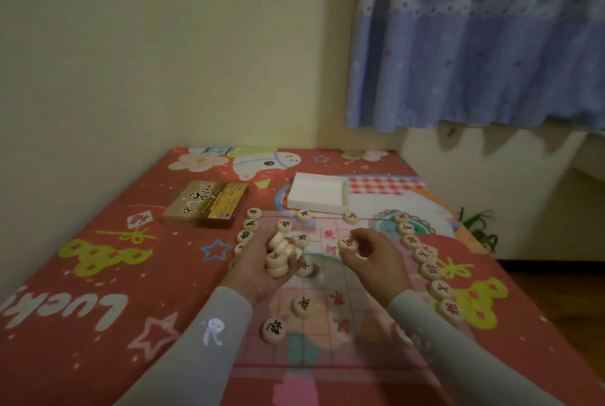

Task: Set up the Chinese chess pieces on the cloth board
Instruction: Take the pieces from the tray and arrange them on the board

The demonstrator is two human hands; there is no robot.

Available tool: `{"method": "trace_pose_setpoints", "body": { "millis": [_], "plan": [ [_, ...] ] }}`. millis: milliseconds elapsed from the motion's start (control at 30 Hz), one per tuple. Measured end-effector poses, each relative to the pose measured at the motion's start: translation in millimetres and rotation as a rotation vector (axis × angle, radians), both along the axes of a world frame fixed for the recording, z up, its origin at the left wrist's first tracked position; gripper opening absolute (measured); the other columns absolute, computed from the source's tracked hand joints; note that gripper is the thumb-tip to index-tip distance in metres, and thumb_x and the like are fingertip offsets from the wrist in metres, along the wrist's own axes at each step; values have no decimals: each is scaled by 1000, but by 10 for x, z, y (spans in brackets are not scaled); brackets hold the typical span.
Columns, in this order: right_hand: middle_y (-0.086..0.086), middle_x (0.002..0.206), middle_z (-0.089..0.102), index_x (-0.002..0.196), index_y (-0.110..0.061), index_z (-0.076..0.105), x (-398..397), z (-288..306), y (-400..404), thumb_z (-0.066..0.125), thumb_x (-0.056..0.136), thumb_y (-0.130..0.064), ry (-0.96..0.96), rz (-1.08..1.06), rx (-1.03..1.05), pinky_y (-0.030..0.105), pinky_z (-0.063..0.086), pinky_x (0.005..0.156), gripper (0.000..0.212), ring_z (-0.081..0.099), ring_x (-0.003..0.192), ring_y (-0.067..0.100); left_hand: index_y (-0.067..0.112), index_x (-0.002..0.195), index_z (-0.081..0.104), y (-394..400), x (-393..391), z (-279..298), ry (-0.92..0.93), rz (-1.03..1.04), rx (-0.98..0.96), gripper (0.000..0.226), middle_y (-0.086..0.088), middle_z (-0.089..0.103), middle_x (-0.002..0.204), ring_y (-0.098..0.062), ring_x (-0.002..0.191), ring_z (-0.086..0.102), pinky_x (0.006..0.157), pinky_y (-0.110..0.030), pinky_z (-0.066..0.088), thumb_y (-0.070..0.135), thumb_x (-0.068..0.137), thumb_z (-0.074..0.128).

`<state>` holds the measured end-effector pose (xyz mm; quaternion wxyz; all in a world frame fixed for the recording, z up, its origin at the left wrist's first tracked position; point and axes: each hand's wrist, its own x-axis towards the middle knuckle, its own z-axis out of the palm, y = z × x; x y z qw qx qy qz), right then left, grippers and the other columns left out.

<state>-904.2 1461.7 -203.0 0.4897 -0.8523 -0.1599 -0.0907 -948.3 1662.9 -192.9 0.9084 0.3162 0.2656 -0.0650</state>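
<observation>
Near pieces: two black-lettered discs lie flat on the cloth board (330, 333), one at the nearest left (273, 330), one just beyond it (303, 306); both sit nearer the left forearm than the right.

Left hand (262, 271): palm up over the board's left half, fingers curled round a loose heap of pieces (280, 255). I count about six discs in it; the ones underneath are hidden, so the count is rough.

Right hand (370, 258): over the board's middle, fingers bent, thumb and forefinger pinching one red-lettered piece (347, 243) at its rim, face up and to the left of the knuckles.

Deciding relation: the red column (429, 269) runs along the board's right edge, on the far side of the right hand from the pinched disc. A disc has no long axis, so only its face-up side counts. The right hand is the nearer one, and I judge the disc must go rightward or forward to an open point.

Red column count: seven discs plain to see, near to far.

Black column (250, 225): three clear on the left edge, more hidden behind the left hand.

Far row: roughly four loose discs beyond the hands, towards the far edge.

Beyond the board: one printed game box (206, 204), one white tray (317, 196), both on the red cartoon sheet (98, 274).
</observation>
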Motion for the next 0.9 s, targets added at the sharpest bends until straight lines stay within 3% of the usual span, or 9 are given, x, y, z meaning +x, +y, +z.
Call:
{"method": "trace_pose_setpoints", "body": {
  "millis": [233, 367, 533, 667, 800, 900],
  "plan": [
    [0, 99, 64, 109, -17, 66, 35, -165, -806, 74, 75, -14, 37, -183, -2, 33, 52, 84, 35, 61, 87, 14, 3, 86, 58, -389, 321, 39, -37, -147, -9, 27, -17, 56, 87, -30, 73, 58, 42, -22, 51, 28, 93, 52],
    [-1, 92, 64, 94, -26, 61, -188, -311, -1240, 76, 72, -8, 7, -256, -23, 29, 49, 76, 32, 61, 84, 18, 2, 85, 58, -690, 424, 18, -30, -210, -18, 30, -17, 58, 87, -32, 73, 58, 41, -22, 51, 30, 94, 50],
    [-2, 81, 61, 79, -25, 61, -485, -445, -1678, 81, 72, -26, -7, -346, -88, 12, 43, 60, 21, 59, 73, 10, 3, 85, 58, -1055, 415, 6, -26, -304, -2, 28, -16, 56, 85, -32, 72, 57, 42, -22, 52, 28, 93, 49],
    [-8, 77, 61, 79, -29, 61, -633, -513, -1830, 78, 74, -39, -27, -374, -194, 18, 43, 58, 21, 58, 68, 4, 2, 84, 57, -1251, 353, 23, -13, -332, 7, 27, -15, 56, 83, -32, 72, 57, 43, -22, 52, 27, 93, 50],
    [-12, 85, 63, 85, -33, 61, -700, -501, -1809, 72, 79, -39, -11, -317, -275, 29, 52, 67, 14, 59, 76, 3, 2, 84, 59, -1368, 288, 42, 11, -346, 45, 29, -18, 58, 84, -34, 73, 59, 43, -24, 53, 29, 93, 52],
    [-17, 93, 63, 94, -35, 63, -724, -473, -1766, 66, 82, -45, 51, -259, -403, 22, 48, 70, 16, 57, 83, 3, 3, 83, 59, -1419, 247, 41, 23, -364, 61, 30, -18, 59, 84, -34, 74, 59, 43, -23, 53, 30, 92, 52]
  ]
}}
